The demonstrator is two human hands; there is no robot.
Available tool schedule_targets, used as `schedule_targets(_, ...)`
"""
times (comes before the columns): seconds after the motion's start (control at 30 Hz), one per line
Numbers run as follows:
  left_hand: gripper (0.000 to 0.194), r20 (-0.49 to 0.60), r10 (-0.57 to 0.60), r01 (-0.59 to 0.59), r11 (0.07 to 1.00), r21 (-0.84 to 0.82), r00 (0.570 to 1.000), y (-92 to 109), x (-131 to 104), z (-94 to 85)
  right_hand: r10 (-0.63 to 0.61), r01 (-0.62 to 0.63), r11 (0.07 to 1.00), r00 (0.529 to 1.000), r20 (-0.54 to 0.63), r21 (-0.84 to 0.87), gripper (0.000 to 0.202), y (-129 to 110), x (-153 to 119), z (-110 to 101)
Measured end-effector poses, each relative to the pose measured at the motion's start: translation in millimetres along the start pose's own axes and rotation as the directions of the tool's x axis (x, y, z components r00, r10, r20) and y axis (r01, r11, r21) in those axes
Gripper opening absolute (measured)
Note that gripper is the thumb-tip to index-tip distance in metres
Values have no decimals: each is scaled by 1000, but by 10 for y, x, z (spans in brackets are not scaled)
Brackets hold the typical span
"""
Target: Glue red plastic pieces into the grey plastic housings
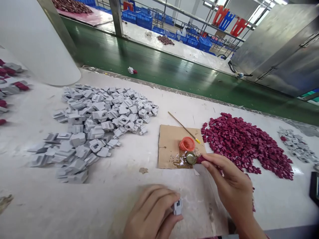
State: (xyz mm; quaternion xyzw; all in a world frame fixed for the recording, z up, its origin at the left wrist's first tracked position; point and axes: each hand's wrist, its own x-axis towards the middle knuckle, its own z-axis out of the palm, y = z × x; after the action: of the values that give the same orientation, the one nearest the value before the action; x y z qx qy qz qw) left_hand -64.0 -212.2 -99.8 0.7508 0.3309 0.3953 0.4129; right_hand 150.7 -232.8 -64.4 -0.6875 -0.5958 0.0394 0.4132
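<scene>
Near the front edge of the table, my left hand (154,212) is closed on a small grey plastic part (177,207) with a square opening. My right hand (229,182) pinches a small maroon plastic part (200,159) between thumb and fingers. That part's far end is at a metal bottle cap (191,158), which lies on a piece of cardboard (165,139) wet with a shiny liquid. Behind the bottle cap stands a red-orange plastic cap (186,144). A thin stick with a yellow tip (185,128) rests across the cardboard's far edge.
A large heap of grey parts (104,116) covers the left of the table (119,202). Maroon parts (246,142) are piled on the right, with smaller grey pieces (297,144) beyond. A green conveyor belt (161,63) runs behind, carrying one grey-and-maroon piece (132,70). A white cylinder (47,43) stands left.
</scene>
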Motion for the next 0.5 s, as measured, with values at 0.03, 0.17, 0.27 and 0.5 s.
schedule_targets(0.03, 40, 23, 59, -60, 997, 42, 998, -31, 17, -6, -65, 65, 998, 998, 24, -24, 16, 5, 19, 26)
schedule_targets(0.17, 33, 50, 128, -135, 978, 157, 990, -99, 43, -22, -219, 227, 965, 973, 75, -131, 17, 0, 79, 109)
schedule_targets(0.27, 30, 65, 134, -143, 975, 171, 989, -112, 14, -14, -273, 283, 944, 959, 82, -168, 16, -13, 110, 125)
schedule_targets(0.5, 27, 75, 77, -88, 984, 156, 994, -100, -21, -13, -243, 245, 969, 969, 44, -34, 24, -166, -54, 38)
